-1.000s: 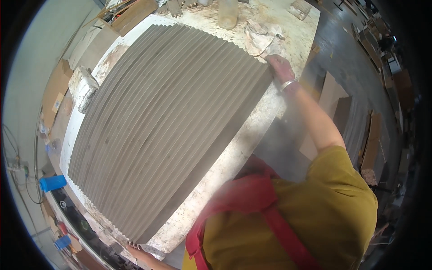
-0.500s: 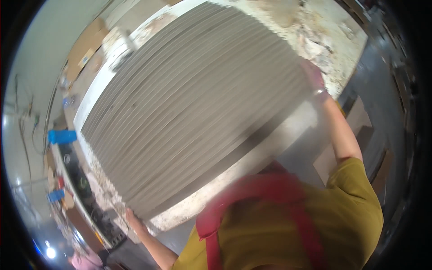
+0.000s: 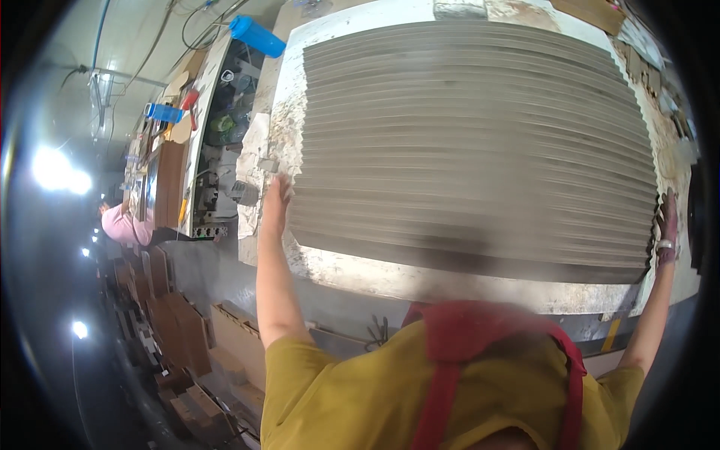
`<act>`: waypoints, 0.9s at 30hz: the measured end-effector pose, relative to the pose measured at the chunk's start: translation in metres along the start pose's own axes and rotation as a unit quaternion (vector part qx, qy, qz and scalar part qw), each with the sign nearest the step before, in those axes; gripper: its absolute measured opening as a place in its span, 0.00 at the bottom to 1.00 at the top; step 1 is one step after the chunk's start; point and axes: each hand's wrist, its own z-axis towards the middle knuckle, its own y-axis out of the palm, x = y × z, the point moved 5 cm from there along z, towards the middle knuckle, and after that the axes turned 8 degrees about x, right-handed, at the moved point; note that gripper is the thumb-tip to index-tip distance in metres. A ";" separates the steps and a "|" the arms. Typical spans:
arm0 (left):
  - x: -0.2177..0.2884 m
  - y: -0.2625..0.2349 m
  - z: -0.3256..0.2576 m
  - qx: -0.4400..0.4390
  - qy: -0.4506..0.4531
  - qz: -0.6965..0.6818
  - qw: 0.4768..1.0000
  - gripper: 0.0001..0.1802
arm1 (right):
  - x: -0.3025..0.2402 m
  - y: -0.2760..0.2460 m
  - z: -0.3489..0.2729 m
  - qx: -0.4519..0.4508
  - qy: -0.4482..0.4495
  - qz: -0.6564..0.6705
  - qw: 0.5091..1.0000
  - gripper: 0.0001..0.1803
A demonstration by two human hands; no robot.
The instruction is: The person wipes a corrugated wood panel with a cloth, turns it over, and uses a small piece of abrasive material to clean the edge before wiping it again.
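Note:
A large grey-brown sheet of overlapping long strips, with ragged side edges, lies on a whitish, stained board. My left hand is at its left edge, close to the near corner, fingers pointing away from me and fairly straight. Along the right edge, near the other near corner, rests my right hand; it looks dark reddish, with a pale band at the wrist, and its fingers are stretched out. Both hands seem to touch the sheet's sides. Blur hides how firmly they press.
A whitish block stands behind the sheet. Left of it are a blue container and a side bench with a smaller blue container. Cardboard pieces stand lower left. A person in pink is at the far left.
The whole view has turned, so the strips run nearly level rather than slanted. My left hand appears slightly farther up the left edge. Both hands remain at the sheet's sides.

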 end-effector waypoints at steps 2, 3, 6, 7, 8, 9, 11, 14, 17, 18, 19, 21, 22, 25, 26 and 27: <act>0.024 0.029 0.017 0.029 0.007 0.011 0.999 0.36 | -0.002 0.038 0.025 0.009 -0.056 -0.158 0.986 0.33; 0.037 0.054 0.012 0.062 -0.066 0.041 0.995 0.33 | 0.000 0.031 0.036 0.023 -0.104 -0.237 0.966 0.32; 0.032 0.054 0.026 -0.013 0.033 0.206 0.978 0.28 | 0.016 0.045 0.037 0.011 -0.103 -0.242 0.965 0.31; 0.035 0.052 0.025 -0.013 0.024 0.198 0.980 0.27 | 0.017 0.042 0.031 0.006 -0.171 -0.264 0.949 0.32; 0.037 0.051 0.024 -0.013 0.014 0.188 0.982 0.27 | 0.020 0.040 0.030 -0.029 -0.170 -0.215 0.961 0.33; 0.037 0.052 0.033 -0.020 0.001 0.200 0.980 0.30 | 0.017 0.033 0.038 -0.024 -0.151 -0.248 0.957 0.34; 0.059 0.054 0.040 0.010 0.005 0.201 0.979 0.36 | -0.009 0.052 0.040 -0.026 -0.109 -0.303 0.946 0.36; 0.069 0.086 0.094 0.034 0.094 0.140 0.985 0.36 | -0.027 0.067 0.082 0.013 -0.216 -0.283 0.934 0.38; 0.074 0.098 0.108 0.021 0.086 0.268 0.959 0.32 | -0.017 0.111 0.080 0.120 -0.184 -0.465 0.858 0.43; 0.079 0.099 0.105 0.003 0.063 0.318 0.946 0.31 | -0.019 0.113 0.071 0.081 -0.186 -0.432 0.879 0.44; 0.092 0.102 0.101 0.033 0.097 0.344 0.933 0.31 | -0.021 0.114 0.066 0.046 -0.187 -0.398 0.897 0.45; 0.107 0.109 0.085 0.087 0.161 0.398 0.899 0.31 | -0.029 0.118 0.058 0.060 -0.193 -0.407 0.891 0.46; 0.117 0.119 0.075 0.112 0.319 0.357 0.871 0.31 | -0.033 0.120 0.055 0.068 -0.197 -0.409 0.888 0.47; 0.151 0.196 0.019 0.036 0.536 0.371 0.757 0.22 | -0.030 0.107 0.056 0.081 -0.227 -0.409 0.880 0.46; 0.148 0.203 0.018 0.019 0.506 0.369 0.779 0.22 | -0.033 0.112 0.053 0.087 -0.236 -0.399 0.882 0.45; 0.143 0.208 0.018 0.000 0.476 0.364 0.800 0.21 | -0.034 0.117 0.047 0.087 -0.236 -0.405 0.879 0.44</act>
